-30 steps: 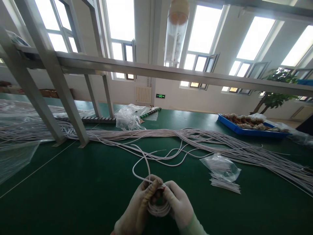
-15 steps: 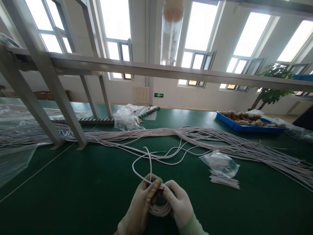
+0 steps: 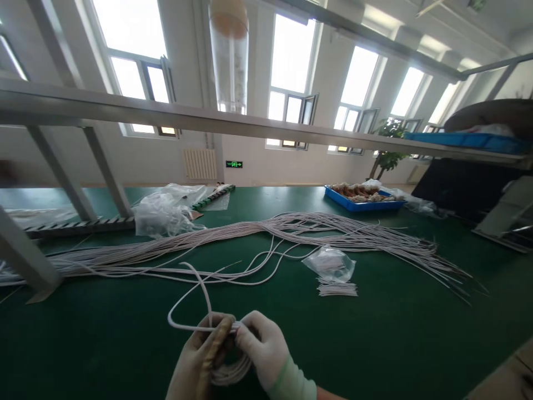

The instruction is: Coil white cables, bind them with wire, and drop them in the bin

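A coil of white cable (image 3: 230, 373) is held between both gloved hands, low over the green table. My left hand (image 3: 204, 350), in a white glove with stained fingers, is closed on the coil's left side. A loose loop and end of the cable rise above that hand. My right hand (image 3: 264, 347), gloved in white with a pale green cuff, pinches the coil's upper right side. The fingertips of both hands nearly meet at the top of the coil. Whatever lies under the fingers is hidden.
A long bundle of white cables (image 3: 233, 229) crosses the green table (image 3: 375, 333). A clear plastic bag (image 3: 331, 264) lies by short white strips (image 3: 337, 288). Behind are crumpled plastic (image 3: 162, 211) and a blue tray (image 3: 362, 205). A metal shelf rail (image 3: 266, 129) spans above; a post (image 3: 25, 261) stands left.
The view has swung to the right, so the surroundings shift left and more of the right side shows. Both hands keep hold of the coil in much the same grip.
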The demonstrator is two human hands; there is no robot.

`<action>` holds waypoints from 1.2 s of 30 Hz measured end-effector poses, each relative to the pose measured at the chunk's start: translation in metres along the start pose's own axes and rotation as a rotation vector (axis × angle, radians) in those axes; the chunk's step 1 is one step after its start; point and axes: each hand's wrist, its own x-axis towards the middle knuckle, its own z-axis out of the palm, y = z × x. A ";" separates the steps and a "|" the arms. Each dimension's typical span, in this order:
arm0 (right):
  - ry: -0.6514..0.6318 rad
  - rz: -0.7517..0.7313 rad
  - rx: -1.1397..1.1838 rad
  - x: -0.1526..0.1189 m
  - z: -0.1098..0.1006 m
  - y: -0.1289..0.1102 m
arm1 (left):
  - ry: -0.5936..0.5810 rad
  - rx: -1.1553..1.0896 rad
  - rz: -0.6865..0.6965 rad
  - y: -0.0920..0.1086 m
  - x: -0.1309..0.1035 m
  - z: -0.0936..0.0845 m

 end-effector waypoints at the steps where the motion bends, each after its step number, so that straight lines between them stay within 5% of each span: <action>1: -0.011 -0.002 -0.031 0.000 -0.001 -0.002 | 0.005 0.000 0.006 -0.001 0.001 -0.002; 9: -0.133 0.028 -0.232 -0.007 -0.026 -0.015 | -0.020 0.098 0.018 -0.017 0.017 -0.014; 12: -0.030 -0.012 -0.518 -0.004 -0.073 -0.020 | -0.043 0.039 -0.012 -0.018 0.020 -0.017; 16: 0.228 0.031 -0.935 0.000 -0.166 -0.029 | -0.063 -0.043 -0.055 -0.019 0.021 -0.017; 21: 0.288 0.210 -1.205 0.006 -0.242 -0.023 | -0.099 -0.168 -0.123 -0.022 0.028 -0.012; 29: 0.147 0.161 -1.379 0.008 -0.255 -0.013 | -0.190 -0.245 -0.101 -0.041 0.059 -0.015; 36: 0.173 0.102 -1.390 -0.008 -0.255 -0.020 | -0.179 -0.223 -0.127 -0.029 0.046 -0.011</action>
